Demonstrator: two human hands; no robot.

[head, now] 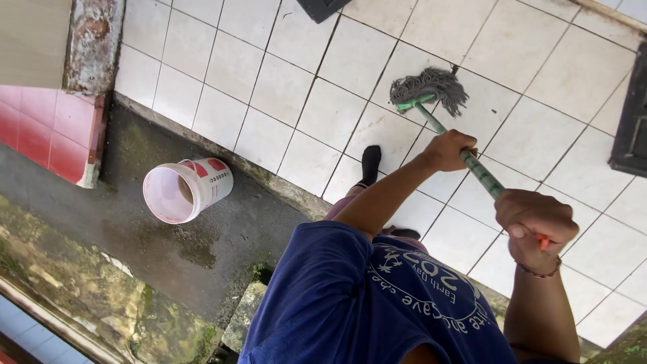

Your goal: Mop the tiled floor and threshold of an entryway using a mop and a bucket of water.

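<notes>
I hold a mop with both hands. Its grey string head (pixel 429 86) rests on the white tiled floor (pixel 283 87), and its green handle (pixel 480 170) slants down to the right. My left hand (pixel 448 149) grips the handle midway. My right hand (pixel 536 221), with a bracelet at the wrist, closes over the top end, where an orange tip shows. My foot in a black sock (pixel 369 164) stands on the tiles just left of the handle. My blue shirt (pixel 350 303) fills the bottom of the view.
A white bucket with red marks (pixel 185 190) lies on its side on the wet, mossy concrete strip (pixel 168 249) beside the tiles. A red-tiled wall (pixel 40 128) and a worn post (pixel 91 44) stand at the left. Dark mats (pixel 630 121) lie at the right edge.
</notes>
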